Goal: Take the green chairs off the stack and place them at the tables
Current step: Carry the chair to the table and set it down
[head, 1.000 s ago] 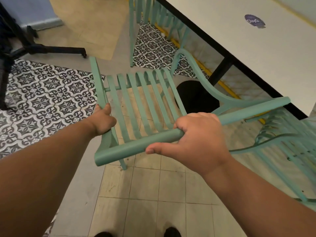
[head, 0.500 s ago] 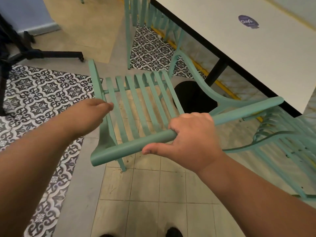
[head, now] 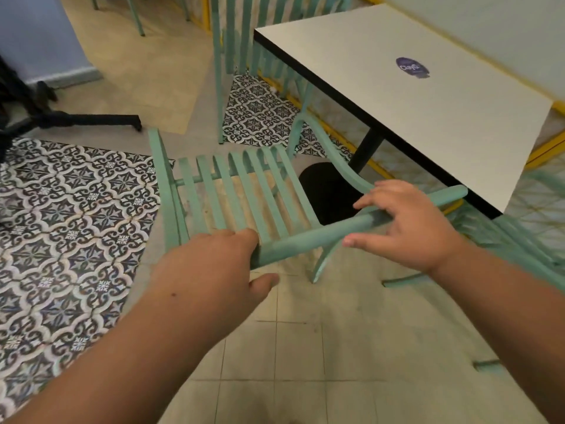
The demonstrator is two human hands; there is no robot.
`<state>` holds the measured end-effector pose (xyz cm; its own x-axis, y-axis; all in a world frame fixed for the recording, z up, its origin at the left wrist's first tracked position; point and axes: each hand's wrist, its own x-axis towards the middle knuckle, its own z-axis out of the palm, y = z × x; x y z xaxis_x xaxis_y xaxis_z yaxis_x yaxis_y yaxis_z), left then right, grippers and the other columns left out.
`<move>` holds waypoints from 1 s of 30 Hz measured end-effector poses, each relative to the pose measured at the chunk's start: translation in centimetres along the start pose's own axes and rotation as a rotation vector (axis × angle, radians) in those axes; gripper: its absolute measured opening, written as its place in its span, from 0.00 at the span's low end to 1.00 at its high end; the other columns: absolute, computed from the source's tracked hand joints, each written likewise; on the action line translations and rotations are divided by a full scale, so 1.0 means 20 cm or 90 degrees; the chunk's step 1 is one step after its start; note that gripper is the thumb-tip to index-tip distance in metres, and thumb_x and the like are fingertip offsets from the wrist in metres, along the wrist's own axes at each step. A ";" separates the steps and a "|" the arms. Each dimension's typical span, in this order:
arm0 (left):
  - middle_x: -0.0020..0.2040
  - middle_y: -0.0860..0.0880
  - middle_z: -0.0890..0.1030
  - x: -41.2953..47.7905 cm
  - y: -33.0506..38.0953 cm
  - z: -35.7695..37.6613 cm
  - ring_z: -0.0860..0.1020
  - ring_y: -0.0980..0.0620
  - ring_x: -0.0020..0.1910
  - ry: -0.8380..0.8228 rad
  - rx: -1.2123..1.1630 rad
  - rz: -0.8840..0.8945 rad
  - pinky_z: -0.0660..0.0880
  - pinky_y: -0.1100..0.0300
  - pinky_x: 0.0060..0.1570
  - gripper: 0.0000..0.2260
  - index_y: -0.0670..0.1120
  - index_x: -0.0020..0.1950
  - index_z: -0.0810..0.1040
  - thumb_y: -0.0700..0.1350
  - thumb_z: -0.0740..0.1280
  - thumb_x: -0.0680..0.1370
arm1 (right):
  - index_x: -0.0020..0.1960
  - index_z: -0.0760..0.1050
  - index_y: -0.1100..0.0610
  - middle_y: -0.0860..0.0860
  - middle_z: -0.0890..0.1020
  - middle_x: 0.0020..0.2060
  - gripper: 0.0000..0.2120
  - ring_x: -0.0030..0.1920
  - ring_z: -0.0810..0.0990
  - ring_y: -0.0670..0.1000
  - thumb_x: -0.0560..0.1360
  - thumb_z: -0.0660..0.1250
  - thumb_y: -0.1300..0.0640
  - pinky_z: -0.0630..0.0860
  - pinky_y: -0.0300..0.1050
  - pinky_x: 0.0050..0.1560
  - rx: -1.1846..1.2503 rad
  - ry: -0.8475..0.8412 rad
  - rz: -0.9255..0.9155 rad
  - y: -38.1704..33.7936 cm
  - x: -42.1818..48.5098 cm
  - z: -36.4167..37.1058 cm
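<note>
The green chair (head: 244, 191) is standing on the floor directly ahead of both hands, its slatted seat stretching away from them and its top rail (head: 321, 237) running slantwise from one hand to the other. The left hand (head: 211, 270) is covering the rail's nearer, lower end: its fingers are lying over the top of the rail while the thumb (head: 264, 283) is sticking out underneath, apart from the wood, and whether those fingers are actually clamping the rail cannot be told, since the back of the hand is hiding them. The right hand (head: 409, 221) is resting farther up the same rail with its fingers (head: 370, 201) spread and nearly straight, reaching past the rail rather than wrapping it, and its thumb is pointing back along the rail toward the left hand. Just beyond and to the right of the right hand, a white table (head: 428, 133) with a black edge is standing, a purple sticker (head: 412, 67) on its top and its black pedestal base (head: 327, 191) showing between the chair's armrest and the rail. A second green chair (head: 235, 41) is standing past the held one, at the table's far corner. Right of the right wrist, blurred green frames (head: 519, 246) are crowding under the table's edge. Left of the left hand, patterned tiles (head: 76, 209) are covering the floor.
</note>
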<state>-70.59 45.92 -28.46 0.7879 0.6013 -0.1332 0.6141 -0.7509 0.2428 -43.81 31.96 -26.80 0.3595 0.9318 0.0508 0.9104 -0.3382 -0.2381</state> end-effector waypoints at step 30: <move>0.23 0.56 0.66 -0.04 -0.31 0.02 0.66 0.59 0.20 0.100 0.114 0.121 0.71 0.61 0.20 0.23 0.56 0.33 0.68 0.75 0.54 0.70 | 0.26 0.69 0.50 0.46 0.69 0.21 0.44 0.26 0.72 0.48 0.54 0.46 0.09 0.62 0.46 0.34 -0.113 0.032 0.166 -0.11 -0.12 0.13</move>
<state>-74.97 50.02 -30.20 0.8810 0.4702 0.0521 0.4660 -0.8816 0.0745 -47.15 30.71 -28.85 0.5915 0.8041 0.0593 0.8059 -0.5872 -0.0761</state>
